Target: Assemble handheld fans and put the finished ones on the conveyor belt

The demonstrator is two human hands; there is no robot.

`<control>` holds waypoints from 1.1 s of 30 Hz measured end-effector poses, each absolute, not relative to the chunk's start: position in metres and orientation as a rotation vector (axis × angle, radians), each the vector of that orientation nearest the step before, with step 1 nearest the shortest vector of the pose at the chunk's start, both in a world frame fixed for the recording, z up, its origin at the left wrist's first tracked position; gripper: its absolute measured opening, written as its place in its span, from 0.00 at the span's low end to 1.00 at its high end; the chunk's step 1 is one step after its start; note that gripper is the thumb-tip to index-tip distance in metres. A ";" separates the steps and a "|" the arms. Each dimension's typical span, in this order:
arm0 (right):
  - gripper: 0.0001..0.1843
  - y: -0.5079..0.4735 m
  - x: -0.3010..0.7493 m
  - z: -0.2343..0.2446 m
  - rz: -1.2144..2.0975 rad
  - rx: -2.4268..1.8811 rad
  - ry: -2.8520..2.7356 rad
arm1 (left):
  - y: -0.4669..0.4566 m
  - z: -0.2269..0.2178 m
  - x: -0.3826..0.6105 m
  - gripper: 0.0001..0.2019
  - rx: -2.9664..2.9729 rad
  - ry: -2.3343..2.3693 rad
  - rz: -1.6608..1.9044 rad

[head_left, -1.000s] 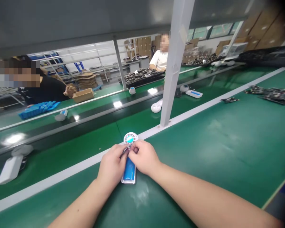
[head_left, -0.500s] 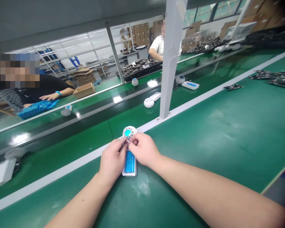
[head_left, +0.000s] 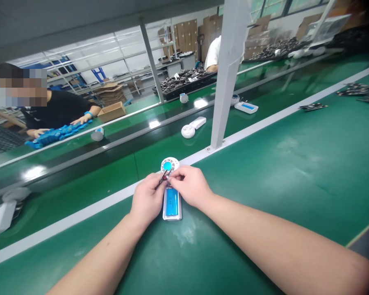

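Between my hands lies a white device in two joined parts. Its round head [head_left: 169, 164] has a turquoise centre ringed by slots and rests by the grey rail. Nearer me is its oblong white housing with a blue battery pack [head_left: 172, 201] inside. My left hand [head_left: 148, 197] is closed, pinching a thin dark piece [head_left: 162, 177] whose kind I cannot make out. Close against it, the fingertips of my right hand [head_left: 191, 184] pinch at the same spot, where a small red bit shows. The fingers hide what they hold there.
A grey post [head_left: 229, 78] rises from the rail [head_left: 64, 222]. Beyond it, a green conveyor [head_left: 117, 172] carries several white devices [head_left: 193, 126]. Dark circuit boards [head_left: 313, 107] lie at right. A person opposite has both hands on blue pieces [head_left: 60, 133] beside a cardboard box [head_left: 112, 112].
My hands stay pinched together over the device, with little shift. On the conveyor the white device has slid left relative to the post. The person opposite has spread their hands over the blue pieces.
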State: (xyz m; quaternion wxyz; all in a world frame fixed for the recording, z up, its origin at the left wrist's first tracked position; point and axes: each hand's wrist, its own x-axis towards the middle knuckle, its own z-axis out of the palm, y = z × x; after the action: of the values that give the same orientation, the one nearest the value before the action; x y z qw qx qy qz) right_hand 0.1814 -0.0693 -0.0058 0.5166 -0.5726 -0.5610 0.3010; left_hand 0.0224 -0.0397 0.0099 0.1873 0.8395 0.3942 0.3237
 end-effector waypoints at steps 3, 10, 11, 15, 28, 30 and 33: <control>0.05 -0.069 0.183 -0.009 0.721 -1.379 -1.358 | -0.039 0.010 0.020 0.11 2.370 1.069 0.895; 0.06 -0.062 0.181 -0.010 0.810 -1.372 -1.347 | -0.037 0.006 0.023 0.11 2.282 1.243 0.756; 0.06 -0.061 0.180 -0.009 0.800 -1.360 -1.342 | -0.032 0.007 0.020 0.11 2.228 1.346 0.741; 0.12 -0.058 0.179 -0.008 0.679 -1.344 -1.328 | 0.018 0.037 -0.004 0.15 2.126 1.701 0.799; 0.09 -0.055 0.184 -0.014 0.459 -1.396 -1.407 | 0.113 0.029 0.123 0.20 2.556 1.488 0.516; 0.09 -0.056 0.187 -0.012 0.439 -1.405 -1.390 | 0.115 0.031 0.125 0.18 2.534 1.517 0.503; 0.10 -0.054 0.189 -0.010 0.430 -1.417 -1.351 | 0.124 0.059 0.116 0.19 2.510 1.597 0.525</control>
State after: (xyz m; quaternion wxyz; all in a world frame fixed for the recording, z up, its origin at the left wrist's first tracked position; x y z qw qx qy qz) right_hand 0.1885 -0.0540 -0.0100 0.5385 -0.5955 -0.5681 0.1808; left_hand 0.1161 0.1242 0.0586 0.0605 0.8294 0.5277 0.1734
